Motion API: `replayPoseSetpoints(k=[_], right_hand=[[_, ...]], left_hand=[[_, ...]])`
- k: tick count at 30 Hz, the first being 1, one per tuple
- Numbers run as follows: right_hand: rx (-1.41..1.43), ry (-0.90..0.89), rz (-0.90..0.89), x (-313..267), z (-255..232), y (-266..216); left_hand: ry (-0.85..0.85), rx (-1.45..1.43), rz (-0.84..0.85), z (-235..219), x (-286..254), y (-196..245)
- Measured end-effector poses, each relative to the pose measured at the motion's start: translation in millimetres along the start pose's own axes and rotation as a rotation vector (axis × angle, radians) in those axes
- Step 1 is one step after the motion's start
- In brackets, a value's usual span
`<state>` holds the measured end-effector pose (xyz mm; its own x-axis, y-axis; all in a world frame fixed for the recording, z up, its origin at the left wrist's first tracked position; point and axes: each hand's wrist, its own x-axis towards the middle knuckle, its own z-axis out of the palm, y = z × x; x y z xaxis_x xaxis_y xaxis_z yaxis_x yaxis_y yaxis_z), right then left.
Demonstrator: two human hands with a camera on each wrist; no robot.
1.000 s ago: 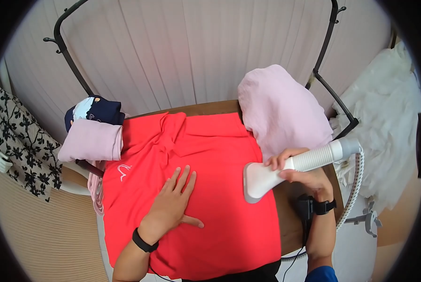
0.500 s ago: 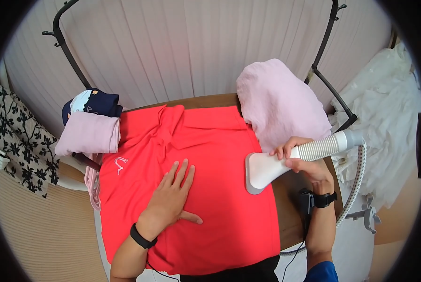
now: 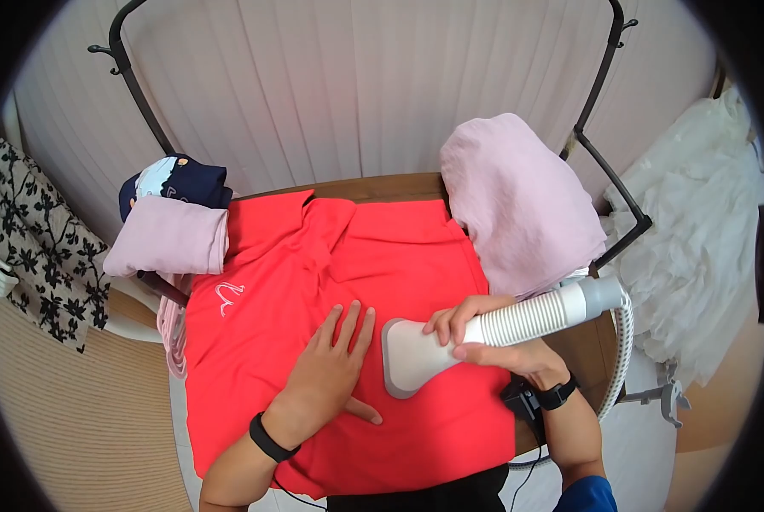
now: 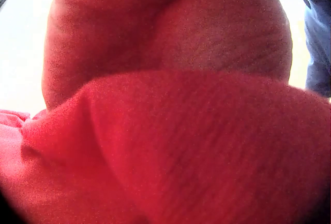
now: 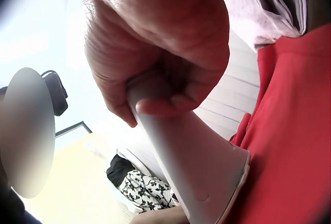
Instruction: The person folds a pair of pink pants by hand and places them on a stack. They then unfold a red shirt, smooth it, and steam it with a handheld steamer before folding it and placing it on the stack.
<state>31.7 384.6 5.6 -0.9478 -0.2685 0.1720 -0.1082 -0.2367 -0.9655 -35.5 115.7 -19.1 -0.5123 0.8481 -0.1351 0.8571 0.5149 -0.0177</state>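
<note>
A red garment (image 3: 450,264) with a small white line print is spread over the wooden table. My left hand (image 3: 320,384) lies flat on it, fingers spread; in the left wrist view the palm rests on the red cloth (image 4: 181,146). My right hand (image 3: 525,357) grips a white garment steamer (image 3: 420,352) by its neck, thumb and fingers wrapped round. The steamer's wide grey-edged head is over the garment, just right of my left fingertips. In the right wrist view, the curled fingers hold the steamer (image 5: 196,156), its flared end close to the cloth.
A folded pink cloth (image 3: 170,235) and a navy garment (image 3: 198,181) are stacked at the table's left. Behind on the right sits a pink draped bundle (image 3: 518,205). The steamer's hose (image 3: 622,350) hangs off the right edge. A black rack frame (image 3: 134,94) rises behind.
My right hand has carried the steamer left and nearer to me across the garment, closer to my left hand. The left hand stays flat on the cloth.
</note>
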Motion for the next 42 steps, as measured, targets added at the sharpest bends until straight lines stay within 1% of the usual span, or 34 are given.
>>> replayPoseSetpoints(k=[2, 3, 5, 6, 8, 11, 13, 16, 17, 19, 20, 21, 23, 24, 31, 34, 37, 39, 42], right_hand=[[-0.04, -0.091, -0.014, 1.1, 0.7, 4.4], [-0.038, -0.09, -0.012, 2.0, 4.6, 3.7], [-0.017, -0.013, 0.021, 3.6, 14.5, 0.8], [-0.013, -0.01, 0.025, 3.5, 13.4, 2.2], [-0.079, -0.074, 0.007, 3.7, 9.7, 5.2], [-0.122, -0.084, -0.002, 1.9, -1.1, 0.4], [-0.119, -0.067, 0.01, -1.0, -14.3, -6.7], [-0.128, 0.038, 0.014, -11.5, -36.5, -19.2], [-0.157, 0.089, 0.052, -15.8, -44.0, -23.7], [-0.23, 0.162, 0.065, -23.3, -58.2, -38.0], [-0.225, 0.222, 0.062, -26.8, -62.9, -40.7], [-0.226, 0.223, 0.065, -30.3, -68.4, -44.2], [-0.254, 0.304, 0.064, -35.9, -76.4, -50.8], [-0.267, 0.341, 0.079, -37.4, -76.5, -52.9], [-0.29, 0.336, 0.095, -36.5, -73.4, -52.2], [-0.268, 0.329, 0.055, -36.0, -72.1, -48.4], [-0.237, 0.348, 0.059, -33.1, -67.4, -48.3], [-0.18, 0.354, 0.031, -31.5, -63.9, -46.7], [-0.159, 0.322, 0.007, -28.6, -55.6, -45.4]], left_hand=[[0.012, 0.004, 0.009, -0.7, -0.7, 0.4], [0.017, 0.002, 0.009, -1.2, -0.7, 0.7], [0.018, -0.004, 0.011, -1.9, -0.4, 1.5], [0.013, -0.021, 0.002, -2.4, -0.3, 1.4], [0.002, -0.039, 0.0, -3.4, -0.4, 1.1], [-0.02, -0.068, 0.006, -7.3, 0.2, 2.4], [-0.02, -0.091, -0.043, -11.2, 0.0, 4.2], [-0.03, -0.139, -0.051, -13.3, -0.3, 4.9], [-0.035, -0.14, -0.048, -12.3, -0.7, 4.7], [0.02, -0.097, -0.036, -10.1, -1.3, 3.8], [0.018, -0.1, -0.034, -10.0, -1.5, 3.4], [0.011, -0.113, -0.029, -10.3, -1.3, 2.9], [0.004, -0.127, -0.024, -10.0, -1.5, 2.1], [0.008, -0.117, -0.019, -9.4, -1.5, 1.8], [0.011, -0.036, -0.022, -9.6, -1.4, 3.0], [0.032, -0.025, -0.003, -7.9, -2.4, 2.5], [0.081, -0.04, -0.045, -11.6, -1.4, 9.1], [0.094, -0.068, -0.054, -16.9, 1.1, 11.1], [0.131, -0.133, -0.056, -21.3, 3.8, 13.0]])
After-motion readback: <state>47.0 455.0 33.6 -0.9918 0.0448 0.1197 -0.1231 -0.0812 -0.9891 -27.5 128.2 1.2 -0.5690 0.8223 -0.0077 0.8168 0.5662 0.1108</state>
